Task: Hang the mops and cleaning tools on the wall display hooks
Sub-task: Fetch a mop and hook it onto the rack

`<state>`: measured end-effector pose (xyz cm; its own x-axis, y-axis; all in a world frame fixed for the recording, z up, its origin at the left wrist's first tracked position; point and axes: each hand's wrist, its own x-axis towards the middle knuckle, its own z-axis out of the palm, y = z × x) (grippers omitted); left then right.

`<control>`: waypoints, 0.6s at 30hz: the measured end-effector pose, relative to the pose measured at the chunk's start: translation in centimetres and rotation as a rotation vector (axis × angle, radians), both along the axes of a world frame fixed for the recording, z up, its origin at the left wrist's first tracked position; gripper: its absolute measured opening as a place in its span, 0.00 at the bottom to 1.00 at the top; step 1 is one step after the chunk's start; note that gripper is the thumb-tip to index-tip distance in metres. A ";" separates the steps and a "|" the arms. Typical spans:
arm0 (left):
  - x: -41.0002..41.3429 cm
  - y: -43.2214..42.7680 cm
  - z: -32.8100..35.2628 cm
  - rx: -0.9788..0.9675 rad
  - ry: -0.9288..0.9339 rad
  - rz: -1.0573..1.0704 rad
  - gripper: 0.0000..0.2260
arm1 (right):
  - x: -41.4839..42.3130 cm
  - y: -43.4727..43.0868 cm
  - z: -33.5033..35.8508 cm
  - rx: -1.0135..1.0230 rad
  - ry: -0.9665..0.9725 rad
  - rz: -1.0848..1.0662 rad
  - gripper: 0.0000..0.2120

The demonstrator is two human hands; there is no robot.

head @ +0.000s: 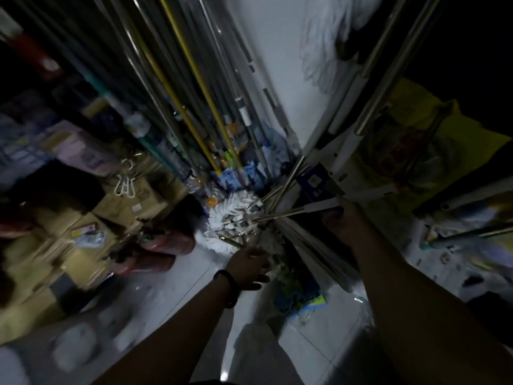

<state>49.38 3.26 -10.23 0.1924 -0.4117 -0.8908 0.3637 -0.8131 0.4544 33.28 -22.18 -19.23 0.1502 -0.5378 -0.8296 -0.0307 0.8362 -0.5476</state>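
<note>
The right hand [344, 222] curls round the pale grey grip of a silver metal mop pole [288, 213]. The left hand [249, 263], wearing a black wristband [226, 287], reaches the white stringy mop head [230, 215] at the foot of the white wall [277, 65]. Blur hides whether the left hand holds anything. Long yellow poles [194, 76] stand along the wall.

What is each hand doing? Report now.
Left hand: cannot tell; blurred, at the white mop heads.
Right hand: grips a metal mop handle.
</note>
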 end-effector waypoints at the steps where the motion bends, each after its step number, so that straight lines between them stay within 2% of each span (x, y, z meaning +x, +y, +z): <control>1: -0.2 0.6 0.0 0.007 -0.006 -0.002 0.06 | 0.2 -0.1 -0.5 0.023 -0.044 -0.031 0.19; 4: -0.5 2.2 -0.2 0.034 -0.025 0.001 0.03 | 1.2 0.2 -0.8 0.030 -0.060 -0.046 0.16; 6: -0.4 3.0 -0.6 0.052 -0.036 0.007 0.06 | 2.5 1.4 -0.1 0.010 -0.001 0.031 0.20; 8: -0.3 3.4 -1.0 0.059 -0.037 0.005 0.09 | 3.7 3.4 0.6 -0.010 0.052 0.105 0.19; 11: -0.2 3.8 -1.6 0.073 -0.015 0.011 0.09 | 5.4 7.6 0.6 -0.097 0.055 0.376 0.04; 12: -0.2 3.8 -1.7 0.074 -0.007 0.011 0.11 | 5.7 9.0 0.3 -0.123 0.060 0.457 0.01; 14: 0.0 3.9 -2.0 0.076 0.020 0.013 0.15 | 6.7 11.7 -0.2 -0.140 0.080 0.543 0.02; 18: 1.1 4.5 -2.3 0.075 0.044 0.039 0.15 | 9.9 15.2 -0.3 -0.301 0.103 0.611 0.13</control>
<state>50.48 7.75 -12.58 0.1666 -0.3366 -0.9268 0.4138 -0.8293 0.3756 43.18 -7.00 -19.51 0.4284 -0.5912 -0.6833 -0.5123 0.4640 -0.7227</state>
